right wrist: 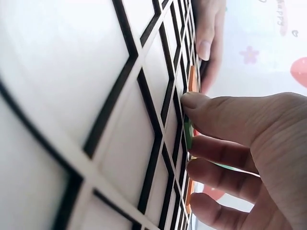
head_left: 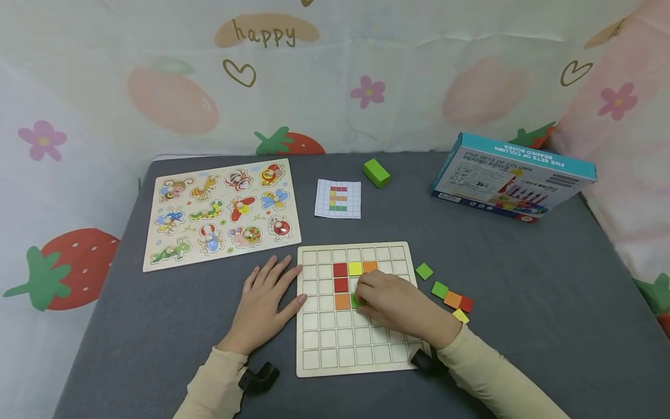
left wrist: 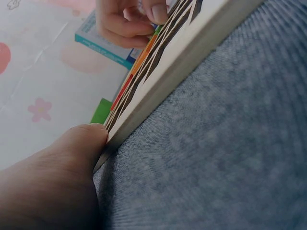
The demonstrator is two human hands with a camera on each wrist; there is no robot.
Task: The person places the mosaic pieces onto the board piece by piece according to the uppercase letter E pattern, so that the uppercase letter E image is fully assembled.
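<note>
A wooden grid board (head_left: 320,356) lies flat on the table. Red tiles (head_left: 340,269), a yellow tile (head_left: 355,268), and orange tiles (head_left: 342,301) sit in its cells. My right hand (head_left: 398,301) is over the board's middle, thumb and fingertips pinching a green tile (head_left: 356,301) at a cell just right of the lower orange one; the right wrist view shows that tile (right wrist: 188,134) between thumb and forefinger. Spread along the board's left edge, my left hand (head_left: 264,308) has straight fingers; in the left wrist view its thumb (left wrist: 91,136) touches the board's side.
Several loose tiles (head_left: 439,290) lie right of the board. Behind it are a pattern card (head_left: 353,201) and a green block (head_left: 377,173). An insect puzzle board (head_left: 220,215) lies at the back left, a blue-and-white box (head_left: 513,174) at the back right.
</note>
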